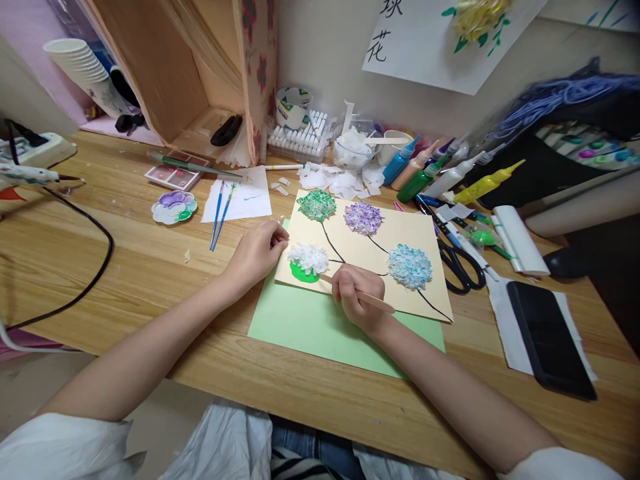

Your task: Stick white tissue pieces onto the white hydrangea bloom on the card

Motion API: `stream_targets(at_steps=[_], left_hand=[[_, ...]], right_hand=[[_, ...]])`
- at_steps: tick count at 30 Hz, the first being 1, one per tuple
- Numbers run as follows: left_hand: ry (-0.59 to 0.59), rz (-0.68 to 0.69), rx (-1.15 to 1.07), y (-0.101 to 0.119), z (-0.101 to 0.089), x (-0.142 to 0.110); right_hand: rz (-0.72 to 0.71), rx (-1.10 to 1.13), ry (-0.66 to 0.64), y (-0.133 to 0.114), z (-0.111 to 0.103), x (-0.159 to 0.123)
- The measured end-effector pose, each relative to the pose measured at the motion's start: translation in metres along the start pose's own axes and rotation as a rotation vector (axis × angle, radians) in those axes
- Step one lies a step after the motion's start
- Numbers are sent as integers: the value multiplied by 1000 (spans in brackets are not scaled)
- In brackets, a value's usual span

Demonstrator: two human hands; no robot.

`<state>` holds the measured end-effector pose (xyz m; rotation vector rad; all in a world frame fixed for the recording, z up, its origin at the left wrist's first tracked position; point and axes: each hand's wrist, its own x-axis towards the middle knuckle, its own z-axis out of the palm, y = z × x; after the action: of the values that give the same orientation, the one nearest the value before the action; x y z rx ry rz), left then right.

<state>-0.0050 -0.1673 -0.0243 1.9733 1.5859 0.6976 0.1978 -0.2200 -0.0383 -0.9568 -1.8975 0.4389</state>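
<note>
A cream card (365,287) lies on a light green sheet (300,323), bearing paper-scrap flower heads and thin black stems. My right hand (361,293) is closed around a wooden craft stick (377,302), whose tip touches the bright green paint (303,272) at the card's lower left. White paper petals (309,257) stand in that paint, covering its upper part. The other heads are a green flower (317,205), a purple flower (364,218) and a blue flower (410,266). My left hand (260,250) rests at the card's left edge, fingers curled in; whatever they pinch is hidden.
Left of the card are a paint palette (174,207), two blue brushes (223,217) and a glue gun (30,177). Torn paper scraps (340,180) and paint bottles (425,177) line the back. Black scissors (463,267) and a phone (550,340) lie at the right.
</note>
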Motion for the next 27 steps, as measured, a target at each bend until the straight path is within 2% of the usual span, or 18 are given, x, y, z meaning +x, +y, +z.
stream_targets(at_steps=[3, 9, 17, 21, 24, 27], left_hand=[[2, 1, 2, 0, 0, 0], [2, 9, -1, 1, 1, 0], [-3, 3, 7, 2, 0, 0], [-3, 3, 10, 1, 0, 0], [-3, 1, 22, 1, 0, 1], [-7, -4, 26, 0, -1, 0]], right_hand=[[17, -16, -54, 0, 2, 3], [88, -1, -79, 2, 4, 4], [340, 189, -79, 2, 3, 4], [476, 262, -45, 1, 5, 7], [475, 295, -5, 1, 6, 5], [456, 355, 128, 1, 4, 2]])
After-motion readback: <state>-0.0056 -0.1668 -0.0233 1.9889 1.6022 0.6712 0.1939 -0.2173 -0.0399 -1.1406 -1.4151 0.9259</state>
